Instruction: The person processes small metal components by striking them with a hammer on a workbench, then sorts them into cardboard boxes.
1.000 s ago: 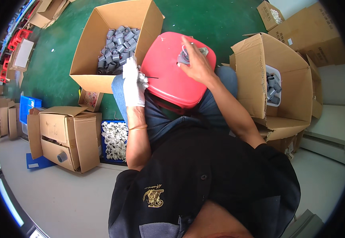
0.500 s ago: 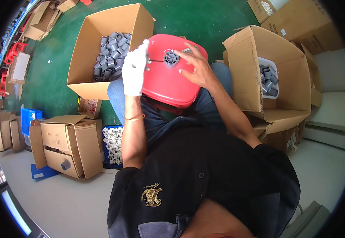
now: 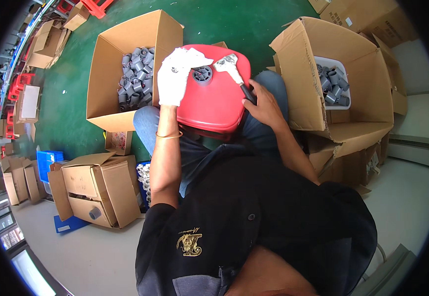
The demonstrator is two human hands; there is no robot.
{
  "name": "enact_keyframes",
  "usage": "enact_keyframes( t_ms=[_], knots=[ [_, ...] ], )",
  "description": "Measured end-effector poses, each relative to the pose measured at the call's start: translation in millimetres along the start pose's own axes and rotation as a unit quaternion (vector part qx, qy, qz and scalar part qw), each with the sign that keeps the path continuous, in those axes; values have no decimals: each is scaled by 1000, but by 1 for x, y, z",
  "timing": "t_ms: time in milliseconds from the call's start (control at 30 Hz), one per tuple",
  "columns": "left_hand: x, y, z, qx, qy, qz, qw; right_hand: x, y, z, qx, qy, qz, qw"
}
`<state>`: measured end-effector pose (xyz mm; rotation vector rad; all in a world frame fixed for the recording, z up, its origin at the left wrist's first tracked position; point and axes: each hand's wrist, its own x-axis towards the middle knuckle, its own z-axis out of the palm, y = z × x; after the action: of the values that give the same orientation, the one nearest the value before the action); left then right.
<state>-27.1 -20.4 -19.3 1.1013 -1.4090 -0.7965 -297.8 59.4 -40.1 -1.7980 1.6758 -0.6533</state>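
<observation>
Between your knees, the red stool (image 3: 207, 106) offers a smooth, glossy plastic seat, squarish with rounded corners. On it stands the gray cylinder (image 3: 202, 75), toward the far side, its spoked, wheel-like end facing up. To its right, over the seat, reaches the hammer (image 3: 236, 78): a pale, rough, blotched head on a neck that runs into a slim black handle. I can't tell whether that head rests on the plastic.

Your bare right hand (image 3: 266, 104) is wrapped around the handle at the seat's right edge, its forearm slanting in from the lower right. Your gloved left hand (image 3: 172, 81), in creased white fabric, is over the seat's left side, just beside the cylinder, its forearm nearly upright and circled by a thin band (image 3: 169, 136). The folds hide your fingers, so I can't tell whether they are open or closed on anything.

By your left forearm, a blue tray (image 3: 149, 198) holds small white pieces (image 3: 144, 176), partly hidden. Past your left knee, a tall open carton (image 3: 172, 39) of brown board holds heaped gray tubes (image 3: 136, 74). To your right, a ragged-edged carton (image 3: 298, 74) encloses a white tub (image 3: 329, 61) with more gray tubes. Farther left sits a blue bin (image 3: 49, 162); beyond spreads the green floor (image 3: 229, 22).
</observation>
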Motion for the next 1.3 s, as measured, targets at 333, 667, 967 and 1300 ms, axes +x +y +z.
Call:
enact_keyframes(
  t_ms=[333, 667, 967, 1300],
  knots=[
    [0, 19, 9, 27, -20, 10, 999, -1, 16, 20, 45, 10, -24, 999],
    [-11, 23, 31, -19, -62, 42, 997, -5, -2, -6, 169, 4, -11, 986],
    [-14, -19, 46, -106, -80, 2, 991, -6, -75, -67, 179, 100, -178, 962],
    [-16, -4, 55, 20, 0, 76, 997, 63, -112, -29, 184, 46, -137, 972]
  ],
)
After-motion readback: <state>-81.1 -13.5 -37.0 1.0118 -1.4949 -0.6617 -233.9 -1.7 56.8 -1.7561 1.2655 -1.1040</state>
